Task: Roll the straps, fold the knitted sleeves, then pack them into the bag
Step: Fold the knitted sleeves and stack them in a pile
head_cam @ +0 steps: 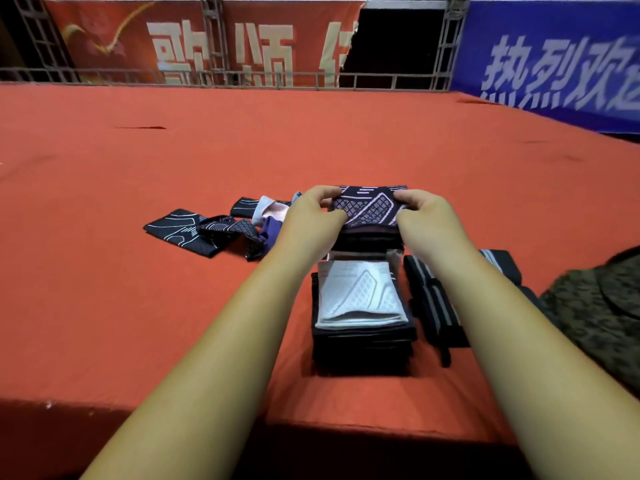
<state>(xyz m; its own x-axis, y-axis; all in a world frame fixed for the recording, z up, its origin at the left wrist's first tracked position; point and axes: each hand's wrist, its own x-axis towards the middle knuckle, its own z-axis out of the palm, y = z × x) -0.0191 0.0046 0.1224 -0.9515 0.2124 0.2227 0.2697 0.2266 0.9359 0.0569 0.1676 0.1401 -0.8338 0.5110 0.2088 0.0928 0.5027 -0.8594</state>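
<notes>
While both hands, left hand and right hand, pinch a dark patterned knitted sleeve, folded sleeves are stacked near the red table's front edge.

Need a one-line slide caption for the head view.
Left hand and right hand pinch a dark patterned sleeve over a folded stack on the red table.

Near stack of folded sleeves mid-bench. Second stack directly behind it. Held sleeve over second stack, left hand and right hand pinching its ends. Loose sleeves left, apart. Straps just right of near stack, bag beyond.
</notes>
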